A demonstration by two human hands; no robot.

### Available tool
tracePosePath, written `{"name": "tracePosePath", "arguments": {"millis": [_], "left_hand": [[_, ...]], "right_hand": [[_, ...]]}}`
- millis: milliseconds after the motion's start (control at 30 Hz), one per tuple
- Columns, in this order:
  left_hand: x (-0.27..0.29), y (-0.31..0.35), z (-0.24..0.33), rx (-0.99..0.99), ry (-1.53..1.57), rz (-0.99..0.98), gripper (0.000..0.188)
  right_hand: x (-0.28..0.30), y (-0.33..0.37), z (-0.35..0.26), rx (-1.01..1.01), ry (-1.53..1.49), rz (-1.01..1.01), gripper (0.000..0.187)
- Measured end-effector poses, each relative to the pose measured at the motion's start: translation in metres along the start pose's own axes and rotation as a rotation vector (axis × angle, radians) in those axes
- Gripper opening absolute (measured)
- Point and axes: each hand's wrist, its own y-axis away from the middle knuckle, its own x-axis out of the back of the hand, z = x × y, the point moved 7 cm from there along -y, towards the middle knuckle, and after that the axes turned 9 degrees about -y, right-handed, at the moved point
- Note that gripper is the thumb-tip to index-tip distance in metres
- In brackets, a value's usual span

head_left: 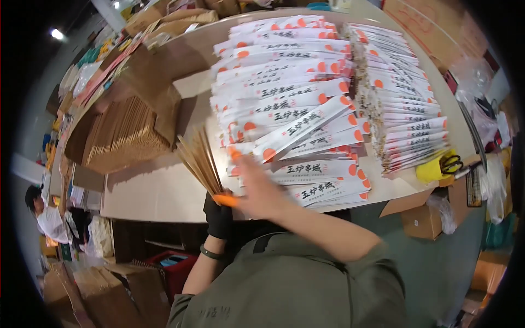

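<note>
My left hand (218, 214), in a black glove, is closed around the lower ends of a bunch of wooden chopsticks (200, 161). The sticks fan out upward above the near edge of the table. My right hand (259, 188) is just to their right and smeared by motion. Orange covers show on its thumb and a finger, which are spread apart; the thumb lies by the base of the bunch. Beyond this hand, white paper sleeves (306, 123) with orange dots lie in a long overlapping pile. One sleeve rests slantwise on top.
A cardboard box (158, 90) of chopsticks stands at the left. Another row of sleeves (410, 98), with stick ends showing, lies at the right. Black-handled scissors (451, 163) sit by a yellow item (430, 168) near the right edge. A person (52, 218) is at far left.
</note>
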Motion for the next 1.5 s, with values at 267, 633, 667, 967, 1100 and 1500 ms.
{"name": "tracePosePath", "arguments": {"millis": [267,633,667,967,1100,1500], "left_hand": [[-0.012,0.007,0.032,0.564,0.898,-0.256,0.028],[0.017,0.001,0.023,0.445,0.103,-0.179,0.023],[0.024,-0.002,0.021,0.358,-0.004,-0.110,0.022],[0.050,-0.005,0.023,0.297,-0.172,-0.096,0.026],[0.057,-0.008,0.037,0.295,-0.277,-0.162,0.026],[0.046,-0.029,0.094,-0.063,-0.333,-0.439,0.029]], "right_hand": [[0.075,0.073,0.046,0.188,0.321,-0.630,0.026],[0.073,0.074,0.032,0.175,0.343,-0.409,0.014],[0.073,0.073,0.034,0.173,0.344,-0.406,0.014],[0.103,0.033,0.081,-0.547,-0.214,-0.088,0.017],[0.111,0.017,0.068,-0.710,-0.354,-0.081,0.018],[0.087,0.007,0.016,0.103,0.249,-0.413,0.021]]}}
